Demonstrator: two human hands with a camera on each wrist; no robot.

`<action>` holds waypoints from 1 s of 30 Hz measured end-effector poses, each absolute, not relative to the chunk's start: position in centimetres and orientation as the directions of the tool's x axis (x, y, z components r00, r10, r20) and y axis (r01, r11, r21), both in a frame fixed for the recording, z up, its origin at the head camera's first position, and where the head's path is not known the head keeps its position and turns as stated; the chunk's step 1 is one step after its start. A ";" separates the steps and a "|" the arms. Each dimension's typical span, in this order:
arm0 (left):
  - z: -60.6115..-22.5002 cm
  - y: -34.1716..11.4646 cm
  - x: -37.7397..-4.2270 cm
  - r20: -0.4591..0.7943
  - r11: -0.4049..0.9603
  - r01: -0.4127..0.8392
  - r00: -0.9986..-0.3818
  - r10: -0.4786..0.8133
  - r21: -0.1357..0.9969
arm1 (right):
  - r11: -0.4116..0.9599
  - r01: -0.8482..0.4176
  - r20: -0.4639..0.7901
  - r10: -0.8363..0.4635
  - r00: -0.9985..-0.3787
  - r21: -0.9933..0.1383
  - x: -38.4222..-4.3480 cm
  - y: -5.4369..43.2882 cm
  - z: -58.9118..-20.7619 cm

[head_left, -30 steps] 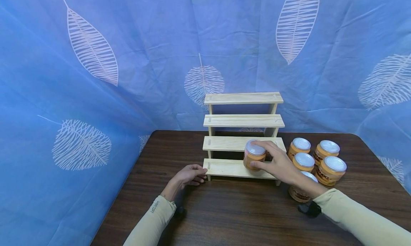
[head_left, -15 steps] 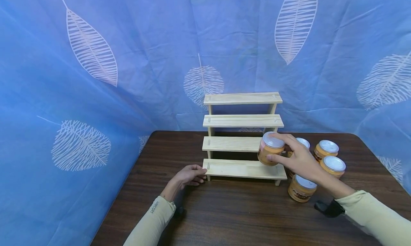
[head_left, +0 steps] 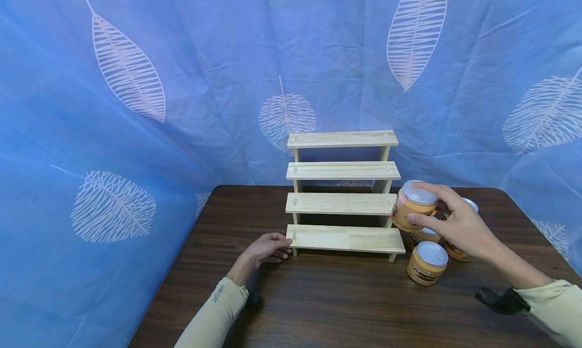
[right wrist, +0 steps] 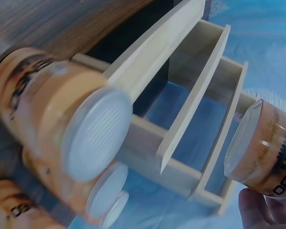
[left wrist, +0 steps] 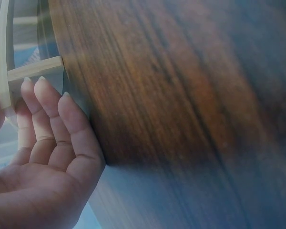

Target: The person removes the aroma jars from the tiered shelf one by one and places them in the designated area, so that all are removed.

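Note:
My right hand [head_left: 461,224] grips an orange jar [head_left: 409,214] with a silver lid, thumb low on its side and fingers over the lid's edge. It holds this jar in the air, beside the stand's right end. In the right wrist view the held jar [right wrist: 269,152] shows at the right, fingertips [right wrist: 252,207] against it. At the lowest tier's left end of a four-step wooden stand [head_left: 345,238], my left hand [head_left: 267,249] pinches the board's corner. The left wrist view has the thumb on one side of the board [left wrist: 5,62] and the other fingers opposite.
Several similar jars stand on the dark wooden table [head_left: 327,302] right of the stand, partly hidden behind the right hand and held jar. The nearest one is a lidded jar [head_left: 427,263]. A blue leaf-print cloth [head_left: 218,85] hangs behind and at the left.
My right hand has lifted the jar off the stand's lowest tier and carried it right, toward the other jars. The left hand stays at the stand's corner.

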State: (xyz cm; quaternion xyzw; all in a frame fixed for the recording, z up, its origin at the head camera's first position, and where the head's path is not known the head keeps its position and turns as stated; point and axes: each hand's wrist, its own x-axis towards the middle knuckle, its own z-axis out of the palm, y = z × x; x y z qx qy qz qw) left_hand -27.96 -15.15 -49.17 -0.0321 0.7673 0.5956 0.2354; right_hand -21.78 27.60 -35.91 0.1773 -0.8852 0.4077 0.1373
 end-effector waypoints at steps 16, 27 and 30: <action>-49.2 -15.2 -27.9 -0.395 0.289 -0.324 -0.888 0.237 0.901 | 0.656 -0.382 0.429 -0.097 -0.898 -0.651 -18.9 32.9 -36.4; -49.3 -15.2 -27.9 -0.392 0.284 -0.323 -0.889 0.236 0.903 | 0.673 -0.319 0.415 -0.020 -0.910 -0.668 -17.1 35.1 -37.8; -49.4 -15.2 -27.9 -0.391 0.284 -0.321 -0.890 0.235 0.903 | 0.665 -0.316 0.405 -0.022 -0.914 -0.676 -16.8 35.8 -38.2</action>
